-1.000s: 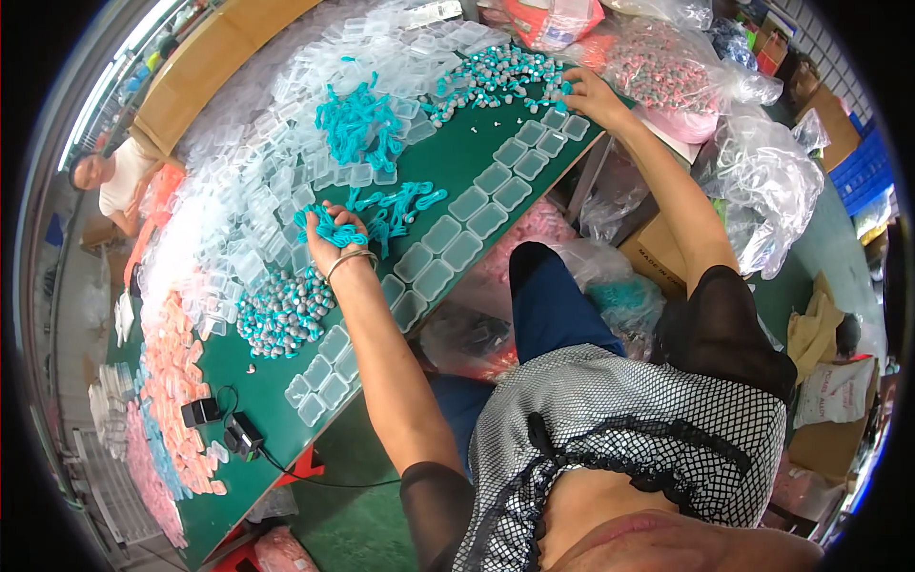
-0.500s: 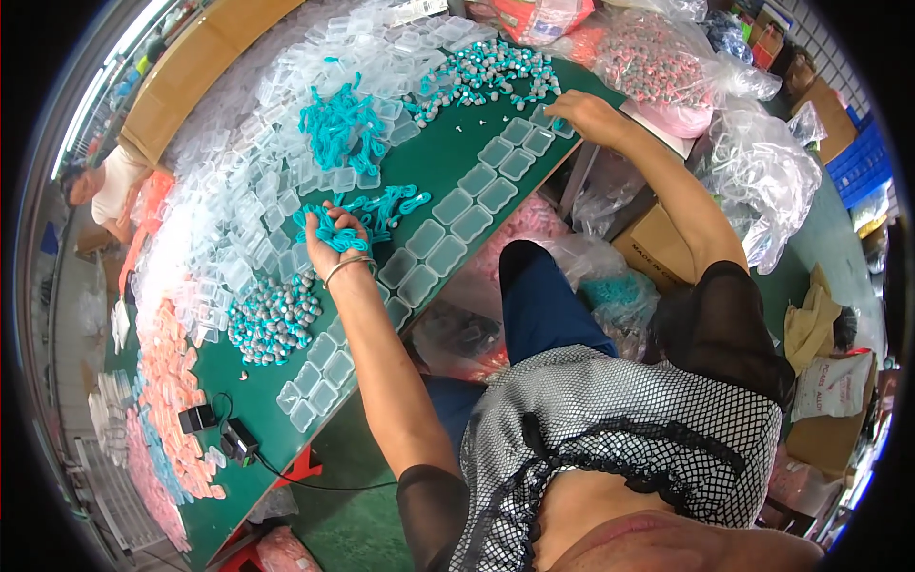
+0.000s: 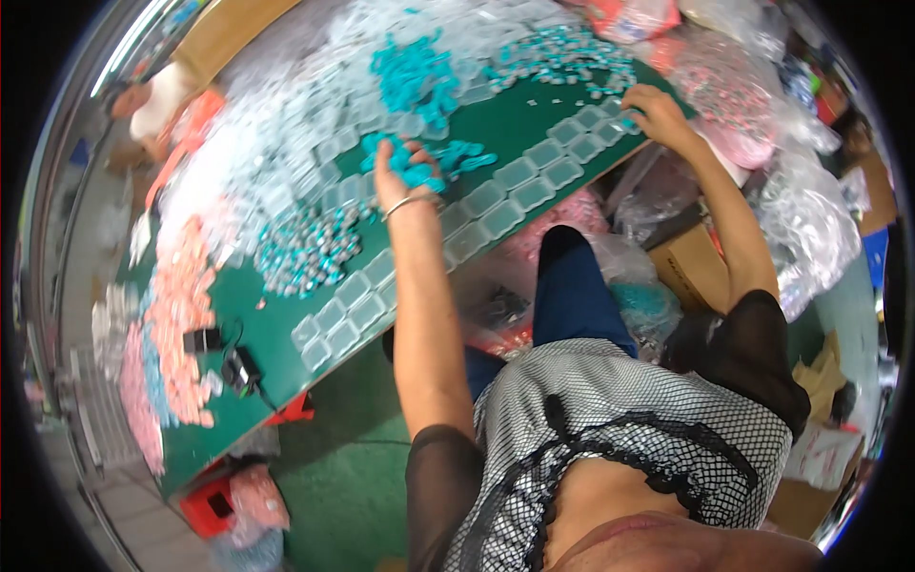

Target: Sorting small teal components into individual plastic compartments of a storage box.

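Note:
My left hand (image 3: 396,189), palm up over the green table, is curled around a bundle of teal looped cords (image 3: 417,175). More of these cords (image 3: 465,155) lie just beyond its fingers. At the far right end of a double row of clear plastic boxes (image 3: 515,174), my right hand (image 3: 656,112) has its fingers bent down and pinched. A bit of teal shows at its fingertips, over the last boxes; its exact kind is blurred. A larger heap of teal cords (image 3: 416,76) rests on the clear boxes farther back.
Small grey-and-teal pieces form one pile (image 3: 305,250) at left and another (image 3: 562,57) at the back. Loose clear boxes (image 3: 257,143) are heaped behind. Peach packets (image 3: 186,315) and black adapters (image 3: 238,370) lie at left. Plastic bags (image 3: 805,214) crowd the right. Another person (image 3: 162,105) is at far left.
The whole view has shifted, so the table appears farther right and higher. My left hand still holds the cords, and my right hand stays by the far end of the box row.

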`<state>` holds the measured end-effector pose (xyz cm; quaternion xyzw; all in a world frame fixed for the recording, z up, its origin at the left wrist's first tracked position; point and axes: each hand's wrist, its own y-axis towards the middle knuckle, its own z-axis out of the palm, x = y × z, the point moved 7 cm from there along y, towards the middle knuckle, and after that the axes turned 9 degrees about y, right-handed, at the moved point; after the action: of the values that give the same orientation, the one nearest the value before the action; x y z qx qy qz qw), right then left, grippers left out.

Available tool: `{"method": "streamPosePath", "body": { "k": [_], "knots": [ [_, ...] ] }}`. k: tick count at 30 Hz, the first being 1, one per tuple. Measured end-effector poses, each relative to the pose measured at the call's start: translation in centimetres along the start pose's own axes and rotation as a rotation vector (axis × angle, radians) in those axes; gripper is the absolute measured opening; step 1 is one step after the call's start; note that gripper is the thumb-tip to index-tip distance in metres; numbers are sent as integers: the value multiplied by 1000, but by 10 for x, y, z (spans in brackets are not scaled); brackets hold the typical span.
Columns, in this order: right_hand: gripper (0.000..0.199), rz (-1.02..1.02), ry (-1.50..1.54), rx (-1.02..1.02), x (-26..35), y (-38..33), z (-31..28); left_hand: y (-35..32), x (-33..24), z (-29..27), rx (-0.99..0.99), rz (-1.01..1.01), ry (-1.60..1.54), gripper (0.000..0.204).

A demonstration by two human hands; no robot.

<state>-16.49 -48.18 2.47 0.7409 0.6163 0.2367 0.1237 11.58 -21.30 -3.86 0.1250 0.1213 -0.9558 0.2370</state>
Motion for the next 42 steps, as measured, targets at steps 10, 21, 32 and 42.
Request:
{"method": "streamPosePath", "body": {
  "k": [10,21,32,42],
  "knots": [
    [17,95,978,127,224,92,74,2,18,10,-184,216,15,27],
    [17,308,1214,239,167,89,81,13,17,-5,-168,223,-129,27],
    [16,37,388,18,27,12,13,1,18,4,-80,164,-77,28],
    [13,-31,294,72,27,12,26,-4,35,16,-136,104,17,24]
  ]
}}
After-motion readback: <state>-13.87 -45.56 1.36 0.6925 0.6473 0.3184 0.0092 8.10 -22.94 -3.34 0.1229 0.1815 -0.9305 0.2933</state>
